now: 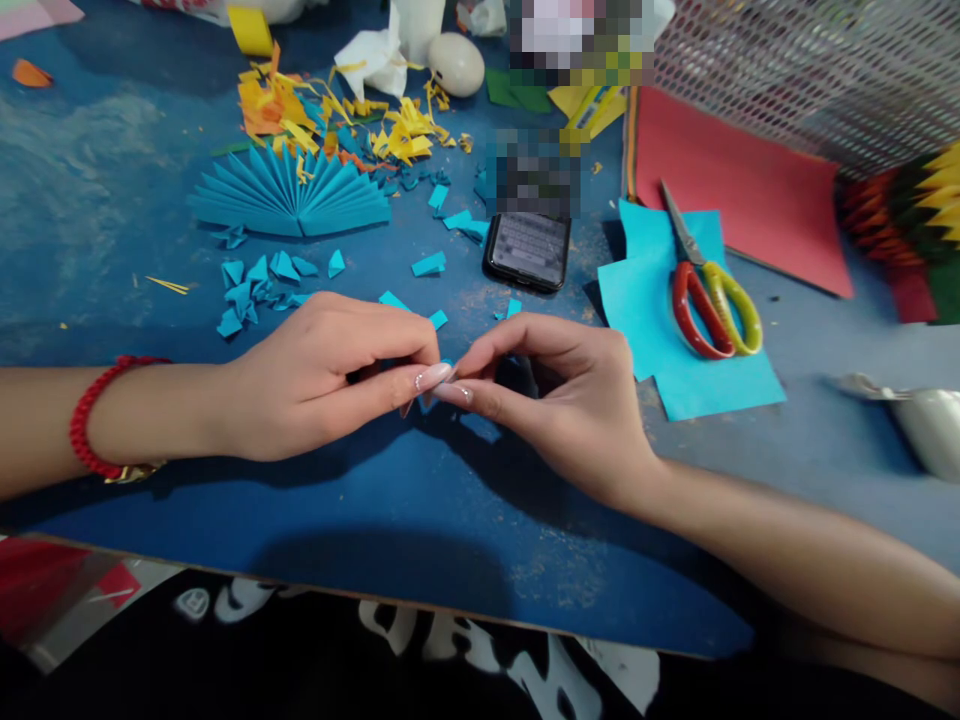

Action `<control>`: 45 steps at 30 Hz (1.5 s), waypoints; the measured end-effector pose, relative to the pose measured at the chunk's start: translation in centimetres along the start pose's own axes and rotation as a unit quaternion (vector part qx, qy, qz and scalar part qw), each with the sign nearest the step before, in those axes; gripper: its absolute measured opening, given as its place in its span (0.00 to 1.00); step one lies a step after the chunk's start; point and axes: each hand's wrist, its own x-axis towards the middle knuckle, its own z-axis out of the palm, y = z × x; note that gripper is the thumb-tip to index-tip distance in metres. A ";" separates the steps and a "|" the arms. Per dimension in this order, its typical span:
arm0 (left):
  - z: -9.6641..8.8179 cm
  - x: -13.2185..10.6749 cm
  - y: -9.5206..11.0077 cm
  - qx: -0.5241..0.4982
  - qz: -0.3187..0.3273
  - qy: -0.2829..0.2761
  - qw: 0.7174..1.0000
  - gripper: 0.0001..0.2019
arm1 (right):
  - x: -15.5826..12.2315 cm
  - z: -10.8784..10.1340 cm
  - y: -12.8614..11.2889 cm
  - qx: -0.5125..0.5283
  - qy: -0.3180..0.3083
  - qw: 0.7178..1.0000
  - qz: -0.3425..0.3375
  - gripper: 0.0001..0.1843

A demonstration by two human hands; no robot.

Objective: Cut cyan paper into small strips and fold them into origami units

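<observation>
Fingertip to fingertip, my left hand (337,375) and my right hand (559,395) meet over the near part of the table. Both pinch a small piece of blue paper (447,366), mostly covered by the fingers. Behind my left hand lies a pile of small folded blue paper pieces (251,290). Farther back is a pleated blue paper fan (296,195), spread on the table. Several small blue strips (429,264) are scattered just beyond my hands.
A phone (529,245) lies behind my right hand. Scissors (709,290) with red and yellow handles rest on blue sheets (637,310). Red paper (742,195), a perforated basket (795,70), yellow and orange scraps (405,130) and an egg-like object (456,65) are at the back.
</observation>
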 end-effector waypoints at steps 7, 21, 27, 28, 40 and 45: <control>0.3 -0.1 0.0 -0.012 -0.018 0.005 1.000 0.13 | 0.0 0.3 0.1 0.048 -0.026 0.998 0.032 0.15; 1.0 -0.9 -0.6 0.049 0.095 -0.001 0.994 0.10 | -0.1 0.5 0.6 0.043 -0.100 0.994 0.010 0.13; 1.0 -0.9 -0.7 0.063 0.121 0.016 0.991 0.08 | 0.2 0.3 0.0 0.116 -0.105 0.984 0.080 0.12; 1.0 -0.8 -0.7 0.066 0.125 0.018 0.990 0.08 | 0.3 0.3 -0.1 0.120 -0.106 0.983 0.092 0.12; 1.2 -0.6 -0.4 0.048 0.104 0.015 0.993 0.10 | 0.7 0.2 -0.6 0.136 -0.122 0.973 0.142 0.16; 1.0 -0.6 -0.2 0.032 0.061 0.015 0.998 0.12 | 0.3 0.5 -0.1 0.152 -0.101 0.976 0.121 0.14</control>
